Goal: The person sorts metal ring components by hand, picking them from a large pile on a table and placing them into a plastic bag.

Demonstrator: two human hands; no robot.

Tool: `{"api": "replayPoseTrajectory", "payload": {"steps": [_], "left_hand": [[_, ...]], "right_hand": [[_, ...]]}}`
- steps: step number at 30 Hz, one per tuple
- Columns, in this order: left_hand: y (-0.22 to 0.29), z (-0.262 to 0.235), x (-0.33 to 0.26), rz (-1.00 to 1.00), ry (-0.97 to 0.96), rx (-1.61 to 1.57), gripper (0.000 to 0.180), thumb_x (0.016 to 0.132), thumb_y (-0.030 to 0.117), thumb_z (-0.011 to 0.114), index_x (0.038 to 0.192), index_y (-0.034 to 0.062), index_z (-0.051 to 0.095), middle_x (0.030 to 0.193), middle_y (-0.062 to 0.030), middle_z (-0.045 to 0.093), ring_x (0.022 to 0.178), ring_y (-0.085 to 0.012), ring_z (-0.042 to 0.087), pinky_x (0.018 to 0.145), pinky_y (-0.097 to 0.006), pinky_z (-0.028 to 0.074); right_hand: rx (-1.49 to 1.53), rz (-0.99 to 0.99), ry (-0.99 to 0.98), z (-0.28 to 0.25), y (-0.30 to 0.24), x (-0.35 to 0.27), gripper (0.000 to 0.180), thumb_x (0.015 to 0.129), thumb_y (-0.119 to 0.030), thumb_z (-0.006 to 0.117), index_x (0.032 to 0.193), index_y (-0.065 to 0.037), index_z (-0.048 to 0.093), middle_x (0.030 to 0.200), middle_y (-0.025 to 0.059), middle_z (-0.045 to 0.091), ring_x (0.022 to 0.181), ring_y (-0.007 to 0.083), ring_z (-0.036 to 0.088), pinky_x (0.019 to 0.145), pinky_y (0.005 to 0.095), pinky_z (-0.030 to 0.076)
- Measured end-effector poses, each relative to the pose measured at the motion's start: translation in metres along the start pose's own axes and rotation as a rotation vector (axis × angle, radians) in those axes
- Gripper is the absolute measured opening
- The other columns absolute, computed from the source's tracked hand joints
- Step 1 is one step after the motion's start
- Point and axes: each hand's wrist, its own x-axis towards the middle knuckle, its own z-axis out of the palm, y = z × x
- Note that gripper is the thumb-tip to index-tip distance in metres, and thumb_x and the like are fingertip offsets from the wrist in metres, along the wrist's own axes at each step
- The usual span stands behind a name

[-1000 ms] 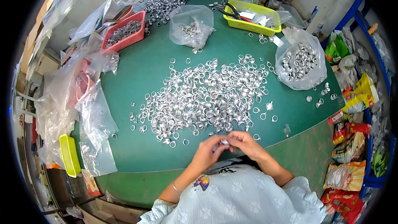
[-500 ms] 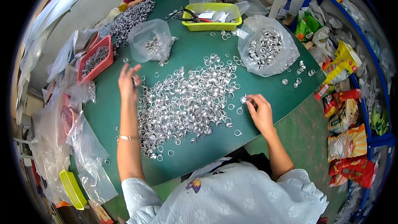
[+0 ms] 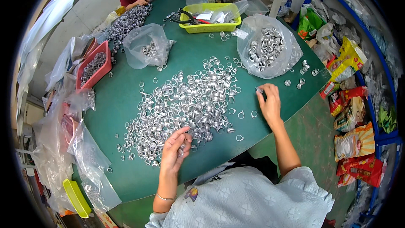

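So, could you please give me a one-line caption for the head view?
Left hand on a pile of silver rings, right hand reaching toward a bag of rings.

Green table (image 3: 126, 97), blue shelving (image 3: 371, 46)

The left hand (image 3: 175, 152) rests at the near edge of the heap of silver rings (image 3: 185, 105), fingers curled inward in a loose grip, a thin bangle on its wrist. The right hand (image 3: 270, 103) reaches out to the right of that heap, palm down, forearm bare and extended, fingertips pinched together.
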Motion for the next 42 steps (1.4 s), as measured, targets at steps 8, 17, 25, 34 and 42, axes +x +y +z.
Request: {"api": "replayPoseTrajectory", "payload": {"steps": [8, 17, 25, 34, 42], "left_hand": [[-0.030, 0.061, 0.030, -0.049, 0.005, -0.374, 0.037, 0.091, 0.024, 0.047, 0.119, 0.0006, 0.049, 0.108, -0.0105, 0.054, 0.100, -0.0210, 0.051, 0.088, -0.035, 0.040], [-0.034, 0.086, 0.015, 0.190, -0.343, 0.171, 0.059, 0.090, 0.015, 0.047, 0.139, 0.0001, 0.017, 0.143, -0.0153, 0.023, 0.133, -0.0263, 0.022, 0.108, -0.038, 0.019], [-0.014, 0.049, -0.018, 0.184, -0.303, 0.389, 0.040, 0.087, -0.005, 0.044, 0.127, -0.0062, 0.040, 0.129, -0.0169, 0.045, 0.120, -0.0236, 0.045, 0.101, -0.032, 0.033], [-0.030, -0.005, -0.047, 0.381, 0.168, 0.410, 0.030, 0.089, -0.001, 0.044, 0.119, -0.0060, 0.048, 0.111, -0.0152, 0.057, 0.105, -0.0202, 0.055, 0.091, -0.030, 0.041], [-0.047, -0.046, -0.078, 0.573, 0.806, 1.399, 0.032, 0.077, 0.002, 0.059, 0.109, 0.0028, 0.056, 0.129, -0.0138, 0.044, 0.127, -0.0347, 0.032, 0.103, -0.054, 0.021]], "right_hand": [[0.953, 0.112, -0.479, 0.027, -0.102, -0.063, 0.028, 0.091, -0.016, 0.048, 0.115, 0.000, 0.051, 0.113, 0.0081, 0.053, 0.104, 0.0159, 0.050, 0.087, 0.0281, 0.041], [1.459, 0.631, -0.424, 0.035, -0.102, -0.056, 0.022, 0.086, -0.012, 0.055, 0.105, -0.001, 0.053, 0.095, 0.0079, 0.057, 0.086, 0.0177, 0.055, 0.076, 0.0263, 0.043], [2.244, 1.056, -0.165, 0.017, -0.033, 0.063, 0.017, 0.081, 0.000, 0.054, 0.095, 0.007, 0.046, 0.093, 0.0154, 0.052, 0.085, 0.0228, 0.054, 0.080, 0.0334, 0.051], [1.592, 0.553, -0.335, 0.009, -0.056, 0.056, 0.038, 0.087, -0.009, 0.049, 0.121, 0.006, 0.044, 0.110, 0.0196, 0.056, 0.100, 0.0257, 0.056, 0.084, 0.0329, 0.045], [0.475, -0.284, -0.765, 0.013, -0.103, -0.012, 0.043, 0.073, -0.010, 0.067, 0.113, -0.002, 0.055, 0.124, 0.0102, 0.048, 0.119, 0.0305, 0.040, 0.098, 0.0368, 0.032]]}}
